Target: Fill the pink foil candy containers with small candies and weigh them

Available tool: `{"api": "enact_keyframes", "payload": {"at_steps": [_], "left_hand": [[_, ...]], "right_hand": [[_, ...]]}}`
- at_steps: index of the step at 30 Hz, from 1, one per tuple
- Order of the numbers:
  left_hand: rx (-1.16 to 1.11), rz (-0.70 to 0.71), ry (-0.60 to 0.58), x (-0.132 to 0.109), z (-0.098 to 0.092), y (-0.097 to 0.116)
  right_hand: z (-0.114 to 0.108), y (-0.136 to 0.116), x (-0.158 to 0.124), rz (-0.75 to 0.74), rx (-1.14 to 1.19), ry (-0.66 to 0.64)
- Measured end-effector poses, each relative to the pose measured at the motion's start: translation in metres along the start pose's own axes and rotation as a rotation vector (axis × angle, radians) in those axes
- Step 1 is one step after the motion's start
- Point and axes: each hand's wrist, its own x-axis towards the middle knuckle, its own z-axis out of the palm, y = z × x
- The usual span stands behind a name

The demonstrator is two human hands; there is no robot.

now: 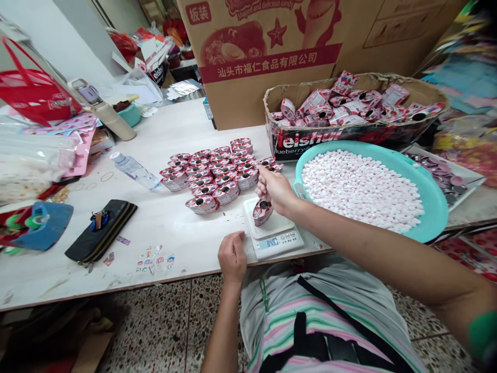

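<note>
My right hand [275, 189] is closed, its fingers pinched together just above a small oval candy tin [263, 211] with a round hole in its top. Whatever those fingers hold, if anything, is too small to make out. That tin stands on the white platform of a digital kitchen scale [277, 247], whose display is lit with digits. Curled into a loose fist, my left hand [232, 256] rests at the table's front edge, left of the scale. Rows of similar red and pink tins [225, 192] stand close together behind and left of the scale.
A turquoise basin [430, 207] of pale pink candies stands at right, before a cut-down carton [285, 145] of more tins. A large cardboard box [240, 103] rises behind. Leftward are a water bottle [135, 171], a black pouch [101, 230] and a tape dispenser [50, 223].
</note>
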Motion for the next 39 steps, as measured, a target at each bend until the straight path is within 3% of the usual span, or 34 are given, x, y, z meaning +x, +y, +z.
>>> {"api": "enact_keyframes", "payload": {"at_steps": [10, 23, 39], "left_hand": [[-0.006, 0.005, 0.002, 0.0, 0.0, 0.001], [-0.001, 0.002, -0.007, 0.0, 0.0, 0.001], [0.064, 0.042, 0.008, 0.001, -0.002, 0.003]], "right_hand": [[-0.02, -0.019, 0.009, 0.04, 0.092, 0.002], [-0.009, 0.002, 0.002, 0.046, -0.011, 0.023], [0.001, 0.001, -0.006, -0.001, -0.114, 0.006]]}}
